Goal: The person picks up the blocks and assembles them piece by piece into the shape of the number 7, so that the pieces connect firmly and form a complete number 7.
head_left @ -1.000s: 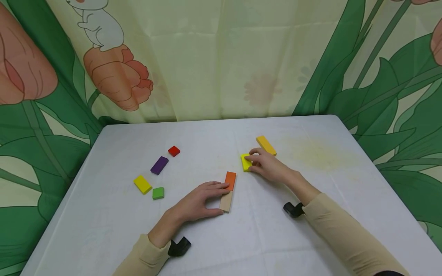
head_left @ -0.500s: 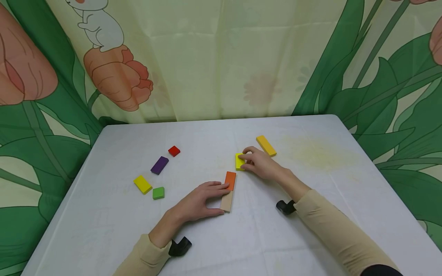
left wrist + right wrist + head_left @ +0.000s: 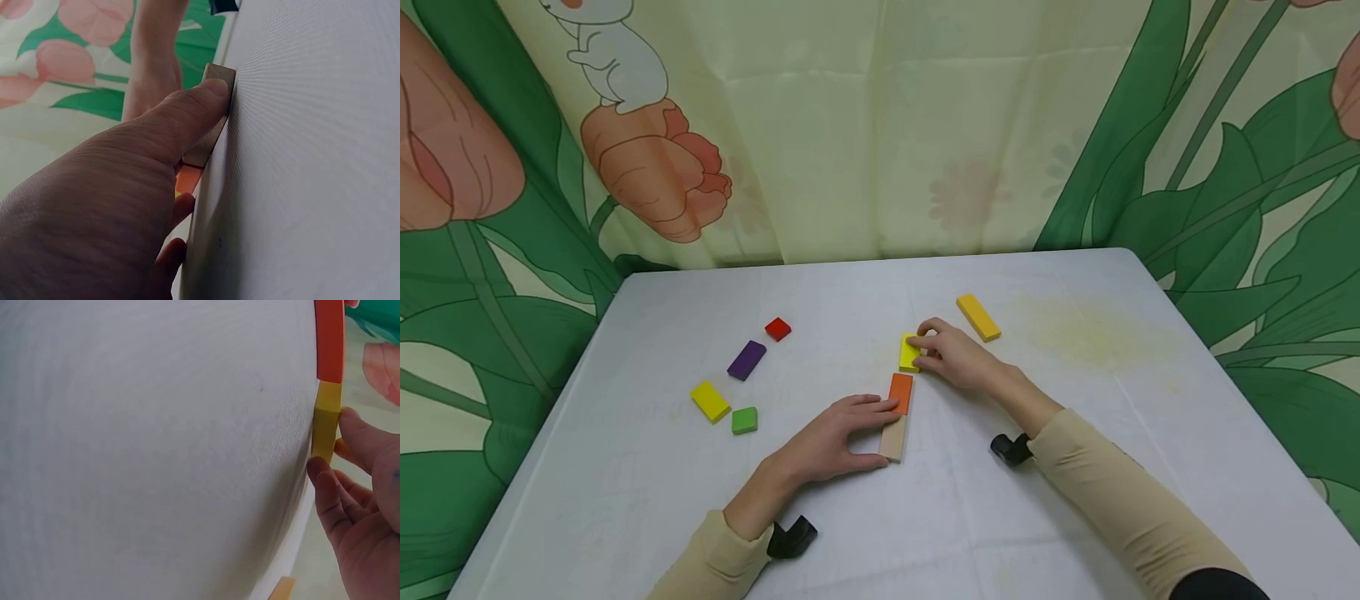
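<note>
My left hand (image 3: 831,437) rests beside two blocks lying end to end, with straight fingers touching the orange block (image 3: 900,392) and the thumb at the bare-wood block (image 3: 892,440). In the left wrist view the thumb presses against the wooden block (image 3: 215,115), with the orange block (image 3: 189,179) beyond it. My right hand (image 3: 957,357) pinches a flat yellow block (image 3: 908,353) between thumb and fingers at its right side. From the right wrist, this yellow block (image 3: 326,422) lines up with the end of the orange block (image 3: 330,340).
To the left on the white-covered table (image 3: 647,500) lie a red block (image 3: 778,329), a purple block (image 3: 747,360), another yellow block (image 3: 711,402) and a green block (image 3: 744,420). A longer amber block (image 3: 978,317) lies behind my right hand. A printed curtain (image 3: 880,125) hangs past the far edge.
My right hand has slid the yellow block leftward, from right of the orange block to just behind its far end. My left hand has stayed in place on the other two blocks.
</note>
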The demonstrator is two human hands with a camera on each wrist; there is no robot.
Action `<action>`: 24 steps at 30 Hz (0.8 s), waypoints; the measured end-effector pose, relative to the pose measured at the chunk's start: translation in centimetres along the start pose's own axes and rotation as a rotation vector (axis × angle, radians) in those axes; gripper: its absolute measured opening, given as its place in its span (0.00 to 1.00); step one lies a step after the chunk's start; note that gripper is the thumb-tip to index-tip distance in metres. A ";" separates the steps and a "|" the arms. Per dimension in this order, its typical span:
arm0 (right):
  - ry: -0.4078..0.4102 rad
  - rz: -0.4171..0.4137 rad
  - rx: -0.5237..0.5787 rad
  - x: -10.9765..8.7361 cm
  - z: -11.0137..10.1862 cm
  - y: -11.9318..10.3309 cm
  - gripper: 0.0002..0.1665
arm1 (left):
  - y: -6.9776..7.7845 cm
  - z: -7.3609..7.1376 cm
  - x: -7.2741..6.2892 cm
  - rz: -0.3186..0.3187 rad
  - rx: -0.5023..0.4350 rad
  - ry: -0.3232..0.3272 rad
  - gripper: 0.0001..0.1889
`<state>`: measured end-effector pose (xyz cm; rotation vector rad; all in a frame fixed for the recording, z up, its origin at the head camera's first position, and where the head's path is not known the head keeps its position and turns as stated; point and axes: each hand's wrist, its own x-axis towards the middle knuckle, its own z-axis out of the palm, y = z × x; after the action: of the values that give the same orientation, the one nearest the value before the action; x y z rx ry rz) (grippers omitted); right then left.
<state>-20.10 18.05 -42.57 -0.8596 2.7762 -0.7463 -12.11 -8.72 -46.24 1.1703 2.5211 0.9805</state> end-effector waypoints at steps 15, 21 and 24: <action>-0.002 -0.006 0.011 0.1 0.2 -0.2 0.27 | 0.3 0.0 0.1 -0.004 0.011 0.006 0.32; -0.001 -0.013 0.019 0.1 0.4 -0.1 0.27 | 0.5 0.1 0.1 -0.022 0.015 -0.001 0.33; 0.004 -0.011 0.024 0.1 0.4 -0.1 0.26 | 0.4 0.1 0.1 -0.028 0.021 -0.004 0.33</action>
<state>-20.05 17.77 -42.85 -0.8706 2.7619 -0.7822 -11.89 -8.37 -46.05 1.1380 2.5439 0.9469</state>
